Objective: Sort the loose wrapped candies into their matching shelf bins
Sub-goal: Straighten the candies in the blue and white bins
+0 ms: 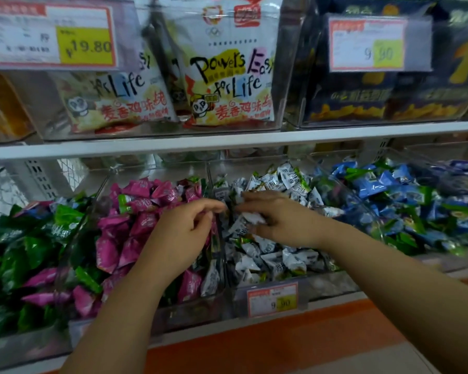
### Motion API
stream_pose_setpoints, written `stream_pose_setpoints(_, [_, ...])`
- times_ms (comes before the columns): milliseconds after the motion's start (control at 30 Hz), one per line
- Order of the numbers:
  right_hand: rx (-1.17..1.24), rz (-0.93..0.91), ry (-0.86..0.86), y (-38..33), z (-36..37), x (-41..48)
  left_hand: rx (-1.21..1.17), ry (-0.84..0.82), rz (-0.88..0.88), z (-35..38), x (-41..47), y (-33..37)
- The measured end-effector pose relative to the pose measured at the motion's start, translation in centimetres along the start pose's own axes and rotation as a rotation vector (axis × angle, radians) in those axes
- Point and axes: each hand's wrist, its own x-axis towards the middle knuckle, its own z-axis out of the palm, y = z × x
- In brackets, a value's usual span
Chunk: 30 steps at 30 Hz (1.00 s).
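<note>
White crinkly candy (pixel 252 217) in right hand (pixel 280 221)

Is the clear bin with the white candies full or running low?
Full: white wrapped candies are heaped up to the front wall of the clear plastic bin, rising higher toward the back.

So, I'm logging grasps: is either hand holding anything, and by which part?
Right hand grips a white candy round its middle; left hand: cannot tell.
</note>
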Motion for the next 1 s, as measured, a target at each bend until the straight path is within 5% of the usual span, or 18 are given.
stream_pose_setpoints(167, [0.223,-0.024,0.143,0.1,-2.5,-4.8,0.087,0.022,0.034,0.3,0.1,1.6])
stream_pose_setpoints(333, [0.186,0.280,0.474,5.1,-4.7,-10.1,0.134,-0.057,0.106,2.4,1.4,5.7])
stream_pose_setpoints(533, [0.177,0.400,0.359,9.0,-2.9,-13.2,0.166,-0.523,0.221,9.8,6.0,10.9])
stream_pose_setpoints(667, [0.218,0.364,0.373,9.8,-2.7,-13.4,0.588,-0.762,0.389,14.1,7.4,10.4])
stream_pose_setpoints(867, [0.258,0.322,0.390,10.4,-2.7,-13.5,0.711,-0.644,0.498,13.1,9.2,7.6])
stream_pose_setpoints(1000, [0.294,0.328,0.395,10.7,-2.5,-13.4,0.665,-0.561,0.416,9.8,10.7,5.8])
